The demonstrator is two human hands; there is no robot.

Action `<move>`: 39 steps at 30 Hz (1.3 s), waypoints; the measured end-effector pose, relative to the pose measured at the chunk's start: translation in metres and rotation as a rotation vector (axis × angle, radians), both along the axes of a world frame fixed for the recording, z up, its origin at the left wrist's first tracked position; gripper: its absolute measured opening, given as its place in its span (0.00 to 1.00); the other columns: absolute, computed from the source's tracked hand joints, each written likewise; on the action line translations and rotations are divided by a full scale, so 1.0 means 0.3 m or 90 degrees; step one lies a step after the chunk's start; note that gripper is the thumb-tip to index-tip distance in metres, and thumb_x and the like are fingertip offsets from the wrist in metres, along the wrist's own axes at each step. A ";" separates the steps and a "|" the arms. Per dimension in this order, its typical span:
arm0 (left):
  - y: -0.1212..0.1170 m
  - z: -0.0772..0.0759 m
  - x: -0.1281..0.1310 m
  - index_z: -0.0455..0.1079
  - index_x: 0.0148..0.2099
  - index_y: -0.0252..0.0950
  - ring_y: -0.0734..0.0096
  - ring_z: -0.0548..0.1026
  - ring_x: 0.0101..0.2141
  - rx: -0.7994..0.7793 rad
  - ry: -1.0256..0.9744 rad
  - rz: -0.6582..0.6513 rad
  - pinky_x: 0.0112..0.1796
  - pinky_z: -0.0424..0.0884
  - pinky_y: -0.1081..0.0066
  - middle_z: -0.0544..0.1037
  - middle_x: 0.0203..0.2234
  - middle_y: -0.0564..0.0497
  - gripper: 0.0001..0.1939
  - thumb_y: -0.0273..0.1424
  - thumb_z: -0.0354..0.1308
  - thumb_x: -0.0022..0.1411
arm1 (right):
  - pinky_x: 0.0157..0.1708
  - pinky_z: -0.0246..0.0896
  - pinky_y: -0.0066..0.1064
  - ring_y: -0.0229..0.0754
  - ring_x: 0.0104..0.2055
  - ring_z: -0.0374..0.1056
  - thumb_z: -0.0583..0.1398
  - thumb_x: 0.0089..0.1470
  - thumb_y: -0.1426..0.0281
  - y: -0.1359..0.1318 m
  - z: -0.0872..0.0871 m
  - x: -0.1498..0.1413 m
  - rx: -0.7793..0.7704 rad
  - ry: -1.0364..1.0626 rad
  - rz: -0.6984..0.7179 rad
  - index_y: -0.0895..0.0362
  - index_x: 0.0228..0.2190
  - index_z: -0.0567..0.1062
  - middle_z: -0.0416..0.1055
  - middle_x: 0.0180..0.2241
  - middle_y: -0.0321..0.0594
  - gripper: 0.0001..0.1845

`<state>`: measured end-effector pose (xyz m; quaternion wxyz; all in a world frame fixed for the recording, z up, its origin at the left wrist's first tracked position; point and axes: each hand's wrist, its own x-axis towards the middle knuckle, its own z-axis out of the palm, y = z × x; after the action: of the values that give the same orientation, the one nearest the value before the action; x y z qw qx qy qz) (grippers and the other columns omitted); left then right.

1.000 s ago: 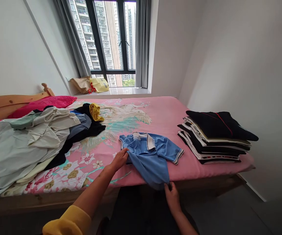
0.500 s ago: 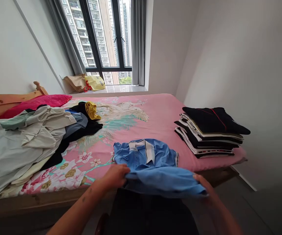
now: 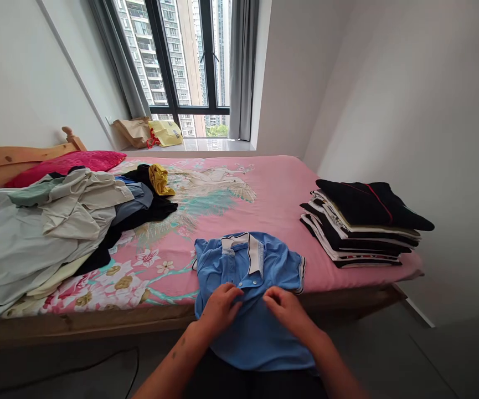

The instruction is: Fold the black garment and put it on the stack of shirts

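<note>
A blue polo shirt point(image 3: 264, 338) lies face up over the bed's front edge, its lower part draped down toward my lap. Its white collar point(image 3: 256, 255) with dark trim points away from me, and small buttons show on the placket. My left hand point(image 3: 222, 306) is over the shirt's chest just left of the placket, fingers bent and thumb apart from them. On the other side, my right hand point(image 3: 288, 311) is just above the fabric with fingers loosely curled. No cloth shows gathered in either hand.
A neat stack of folded clothes point(image 3: 364, 227), mostly black and white, stands at the bed's right. A loose heap of clothes point(image 3: 56, 233) spreads over the left side, a mustard cloth point(image 3: 160, 180) at its far end. Behind it lies a red pillow point(image 3: 93, 162).
Both hands have let go of the shirt's lower part and moved inward to the chest below the collar. The lifted fabric has dropped and hangs over the bed edge.
</note>
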<state>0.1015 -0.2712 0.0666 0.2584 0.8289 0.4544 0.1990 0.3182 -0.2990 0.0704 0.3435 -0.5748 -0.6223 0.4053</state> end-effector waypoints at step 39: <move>-0.218 0.215 0.106 0.70 0.42 0.41 0.69 0.72 0.35 0.154 0.047 0.050 0.34 0.62 0.73 0.73 0.32 0.50 0.12 0.35 0.47 0.63 | 0.32 0.55 0.30 0.42 0.32 0.65 0.55 0.54 0.61 -0.317 0.144 0.049 0.058 -0.292 -0.076 0.56 0.26 0.71 0.71 0.29 0.41 0.13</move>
<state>0.1333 -0.3367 0.1310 0.1316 0.8422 0.4685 0.2321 0.3328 -0.3939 0.1137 0.2424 -0.6711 -0.6669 0.2148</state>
